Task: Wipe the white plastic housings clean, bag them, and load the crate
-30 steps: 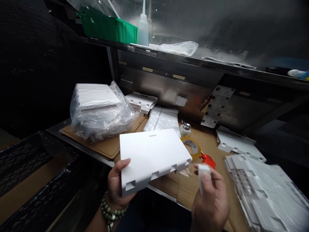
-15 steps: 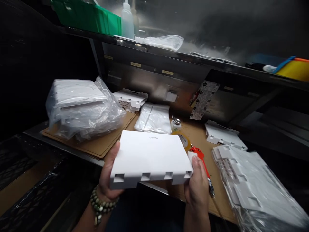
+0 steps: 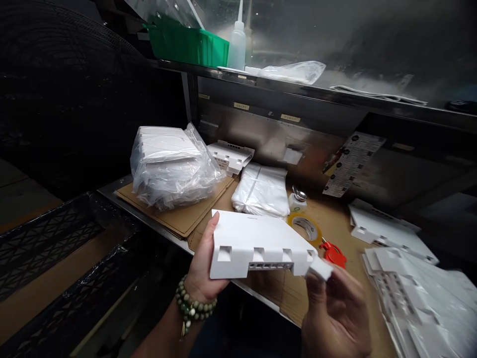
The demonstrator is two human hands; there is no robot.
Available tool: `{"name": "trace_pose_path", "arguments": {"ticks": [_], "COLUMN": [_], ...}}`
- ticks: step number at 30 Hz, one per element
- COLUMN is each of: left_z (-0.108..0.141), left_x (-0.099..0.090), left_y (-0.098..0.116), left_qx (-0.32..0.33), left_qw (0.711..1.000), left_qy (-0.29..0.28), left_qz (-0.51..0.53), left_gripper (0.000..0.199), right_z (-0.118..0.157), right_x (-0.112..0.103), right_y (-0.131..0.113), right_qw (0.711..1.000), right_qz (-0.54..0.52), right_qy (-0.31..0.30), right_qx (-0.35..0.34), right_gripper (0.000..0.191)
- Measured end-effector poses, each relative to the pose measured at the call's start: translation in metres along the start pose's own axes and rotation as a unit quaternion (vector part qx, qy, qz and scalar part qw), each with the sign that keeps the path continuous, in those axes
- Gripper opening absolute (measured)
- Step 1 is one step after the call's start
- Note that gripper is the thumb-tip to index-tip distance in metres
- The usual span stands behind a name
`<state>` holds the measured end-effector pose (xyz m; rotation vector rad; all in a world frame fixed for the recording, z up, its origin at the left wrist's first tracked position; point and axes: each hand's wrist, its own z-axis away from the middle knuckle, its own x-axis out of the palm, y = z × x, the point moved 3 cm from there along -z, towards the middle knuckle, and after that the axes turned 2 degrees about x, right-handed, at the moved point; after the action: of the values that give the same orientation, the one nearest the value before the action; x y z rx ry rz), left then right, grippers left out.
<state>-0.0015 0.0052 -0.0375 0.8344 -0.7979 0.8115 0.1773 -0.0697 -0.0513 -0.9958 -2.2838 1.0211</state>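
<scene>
My left hand (image 3: 206,263), with a beaded bracelet on its wrist, grips the left end of a white router (image 3: 257,241). The router is tilted so that its row of ports and the square notches along its near edge face me. Dark lettering is on its top near the far edge. Between the thumb and fingers of my right hand (image 3: 337,308) is a small white block (image 3: 320,268), which looks like a piece of sponge. That block is close to the router's right near corner; whether they touch I cannot tell.
Bagged white routers (image 3: 167,149) are piled on cardboard (image 3: 179,219) at left. Behind my hands are plastic bags (image 3: 263,191), a pump bottle (image 3: 298,201), yellow tape (image 3: 305,228) and a red-handled tool (image 3: 334,254). More white housings (image 3: 421,293) lie right. A shelf holds a green bin (image 3: 190,47).
My right hand has left the router's right side and moved lower right, with the white block pinched in its fingers. The router has tipped, bringing its ports into view. The camera has turned left.
</scene>
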Motion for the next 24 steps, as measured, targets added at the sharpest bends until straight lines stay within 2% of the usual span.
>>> {"name": "trace_pose_path", "arguments": {"ticks": [4, 8, 11, 14, 19, 24], "left_z": [0.001, 0.004, 0.008, 0.012, 0.015, 0.009], "left_x": [0.0, 0.003, 0.006, 0.01, 0.012, -0.003], "left_y": [-0.002, -0.003, -0.003, -0.005, -0.013, -0.012], "left_qx": [-0.01, 0.008, 0.018, 0.016, -0.019, -0.087], "left_qw": [1.0, 0.997, 0.995, 0.991, 0.981, 0.969], "left_qy": [-0.024, -0.074, -0.102, -0.13, -0.191, -0.23], "left_qz": [0.007, 0.004, 0.008, 0.011, 0.019, 0.024], "left_gripper": [0.054, 0.056, 0.06, 0.064, 0.074, 0.071], "right_z": [0.005, 0.01, 0.013, 0.015, 0.022, 0.049], "right_x": [0.008, 0.011, 0.016, 0.023, 0.047, 0.065], "right_y": [-0.007, -0.014, -0.026, -0.04, -0.06, -0.076], "right_qw": [0.999, 0.995, 0.984, 0.981, 0.976, 0.954], "right_qz": [-0.015, -0.007, 0.009, 0.008, -0.025, -0.025], "right_qy": [-0.045, -0.088, -0.146, -0.164, -0.198, -0.259], "right_qx": [-0.026, -0.056, -0.1, -0.102, -0.086, -0.152], "right_gripper": [0.031, 0.032, 0.035, 0.036, 0.035, 0.035]}}
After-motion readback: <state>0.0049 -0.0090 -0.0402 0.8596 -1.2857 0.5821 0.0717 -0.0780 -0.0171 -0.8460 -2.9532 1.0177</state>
